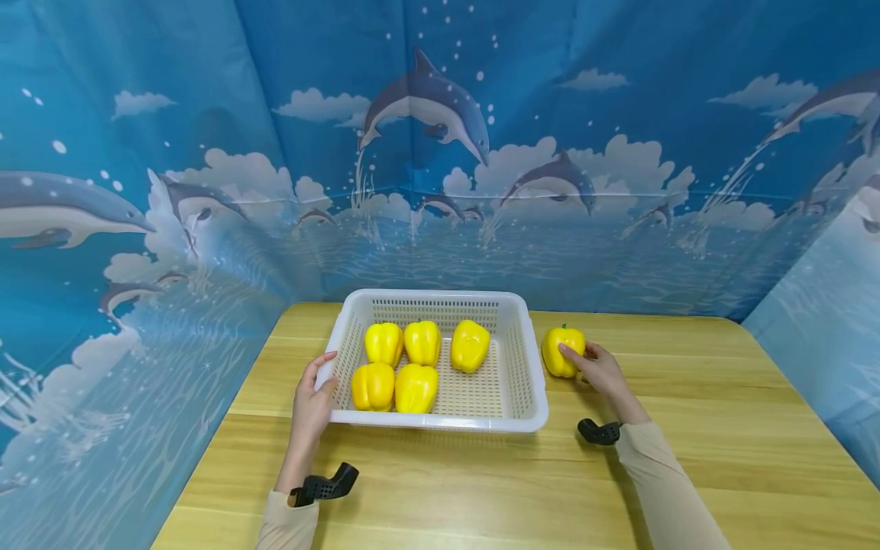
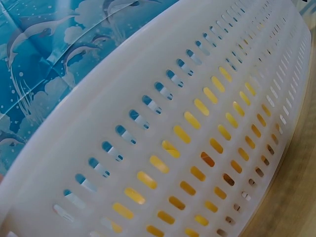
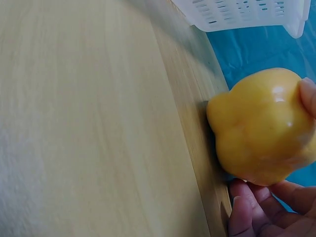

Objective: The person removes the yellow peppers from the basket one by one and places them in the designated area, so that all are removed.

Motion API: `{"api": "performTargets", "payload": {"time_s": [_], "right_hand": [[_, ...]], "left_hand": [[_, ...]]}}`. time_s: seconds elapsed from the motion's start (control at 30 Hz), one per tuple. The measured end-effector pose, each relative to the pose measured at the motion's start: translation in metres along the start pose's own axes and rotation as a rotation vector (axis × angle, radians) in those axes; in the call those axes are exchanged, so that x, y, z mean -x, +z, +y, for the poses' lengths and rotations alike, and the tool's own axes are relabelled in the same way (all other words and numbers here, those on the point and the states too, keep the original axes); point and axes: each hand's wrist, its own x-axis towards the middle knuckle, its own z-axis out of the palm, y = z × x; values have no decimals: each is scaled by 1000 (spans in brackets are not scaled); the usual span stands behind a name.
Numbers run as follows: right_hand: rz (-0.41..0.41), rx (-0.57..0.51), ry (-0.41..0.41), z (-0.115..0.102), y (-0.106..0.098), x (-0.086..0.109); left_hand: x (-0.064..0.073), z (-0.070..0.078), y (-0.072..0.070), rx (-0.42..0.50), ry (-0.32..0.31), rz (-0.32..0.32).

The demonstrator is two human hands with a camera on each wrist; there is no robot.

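A white perforated plastic basket (image 1: 440, 422) sits on the wooden table with several yellow bell peppers (image 1: 416, 388) inside, most of them grouped in its left half. At the basket's left rim, my left hand (image 1: 312, 401) holds on with thumb and fingers; the left wrist view shows the slotted side wall (image 2: 148, 123) and yellow through its slots. To the right of the basket, my right hand (image 1: 600, 370) grips another yellow bell pepper (image 1: 560, 353), thumb on one side and fingers on the other. Its lower side is close to the tabletop; whether it touches I cannot tell.
The wooden table (image 1: 467, 489) reaches back to a blue dolphin-print curtain (image 1: 426, 229), which also runs along the left and right sides. Black wrist-worn cameras (image 1: 326, 486) sit on both forearms. The basket's right wall (image 1: 535, 367) stands beside the gripped pepper.
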Motion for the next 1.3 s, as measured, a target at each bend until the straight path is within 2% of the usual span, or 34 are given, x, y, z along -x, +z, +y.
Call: {"api": "performTargets", "payload": {"time_s": [0.2, 1.13, 1.23, 1.3], "right_hand": [[-9, -33, -3, 1, 0, 0], [-8, -48, -14, 0, 1, 11], [24, -48, -20, -3, -1, 15], [77, -51, -34, -6, -2, 18]], "left_hand": [[0, 0, 0, -3, 1, -1], [-1, -3, -2, 10, 17, -12], [0, -3, -2, 17, 22, -16], [0, -3, -2, 19, 23, -16]]}}
